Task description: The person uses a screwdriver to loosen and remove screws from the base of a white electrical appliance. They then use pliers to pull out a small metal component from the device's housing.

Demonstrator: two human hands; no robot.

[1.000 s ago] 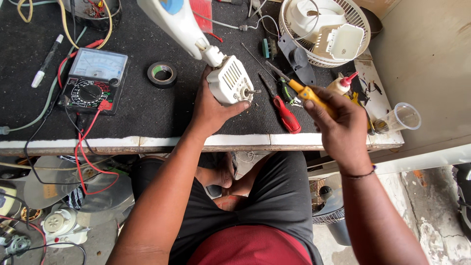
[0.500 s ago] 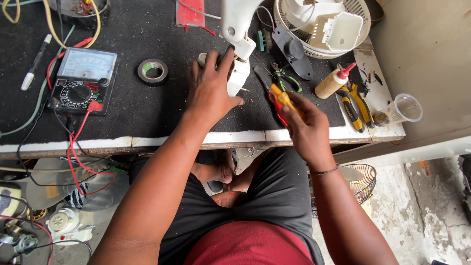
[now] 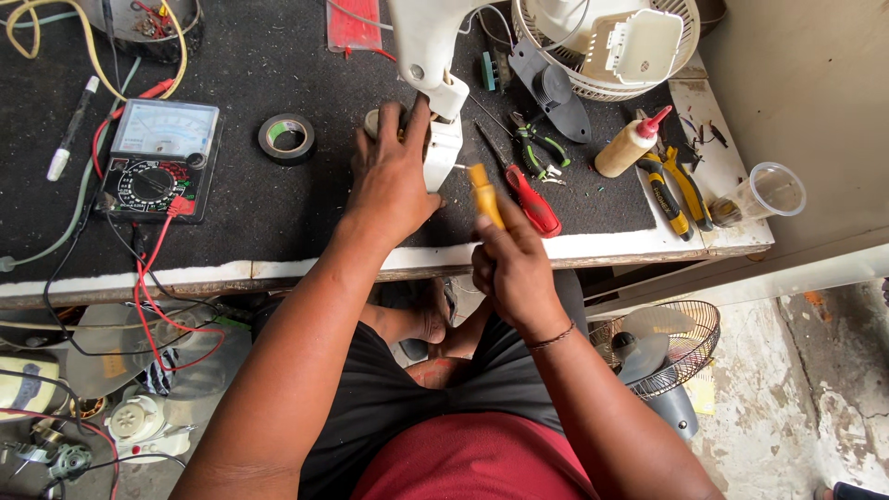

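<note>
My left hand [image 3: 394, 181] grips the white fan housing [image 3: 443, 148] flat on the black mat [image 3: 231, 213], and my right hand [image 3: 511, 268] is closed around the yellow-handled screwdriver [image 3: 483, 193]; I judge I should pin the housing firmly and bring the tip in straight. The red-handled screwdriver [image 3: 530, 199] lies just beside my right hand and could snag, with 1 tape roll [image 3: 286, 138] and the multimeter [image 3: 159, 159] to the left.

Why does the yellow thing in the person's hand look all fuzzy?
Head view: the yellow tool handle in the right hand is smeared by blur, while the left hand, the meter and the tape roll look sharp. The light is soft and even, with no harsh glare.
</note>
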